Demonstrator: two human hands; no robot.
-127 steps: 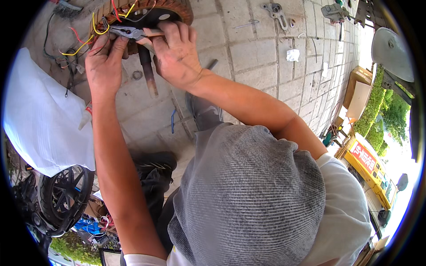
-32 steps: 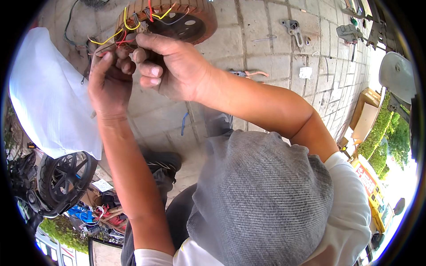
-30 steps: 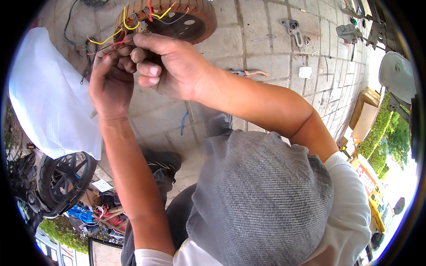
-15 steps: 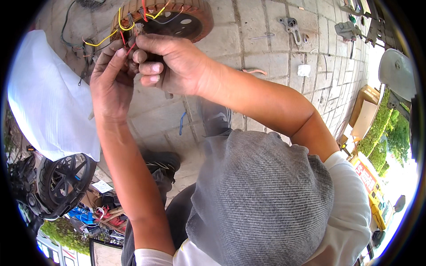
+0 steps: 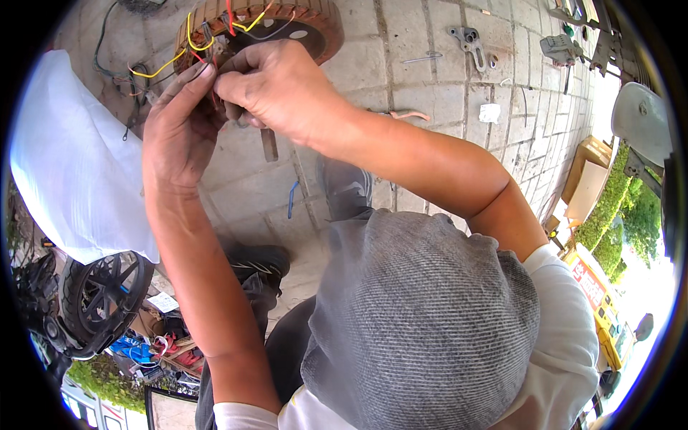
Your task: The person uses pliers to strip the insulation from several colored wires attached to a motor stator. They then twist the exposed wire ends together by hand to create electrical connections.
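Both hands meet at the near side of a round, slotted, copper-brown motor stator [image 5: 331, 32] on the paving. Thumb and fingers of my left hand [image 5: 179, 136] pinch a thin red wire [image 5: 198, 57] that comes from the stator's side. Right beside it, my right hand [image 5: 279, 89] is closed with its back up, its fingertips at the same wire; its curled fingers are partly hidden. Several yellow wires [image 5: 148, 74] loop out next to the fingers. A flat metal strip [image 5: 269, 145] shows below my right hand; I cannot tell whether it is held.
A white plastic sheet [image 5: 72, 158] covers something at left, above a black spoked wheel [image 5: 107, 301]. On the paving lie a blue bent rod [image 5: 292, 199], a metal bracket [image 5: 469, 46], a thin metal rod [image 5: 423, 58] and a white scrap [image 5: 489, 112]. Dark cable [image 5: 100, 50] lies left of the stator.
My right hand has turned over and moved slightly up and left, hiding fingertips that showed before. More of the metal strip shows. My left hand has shifted a little left.
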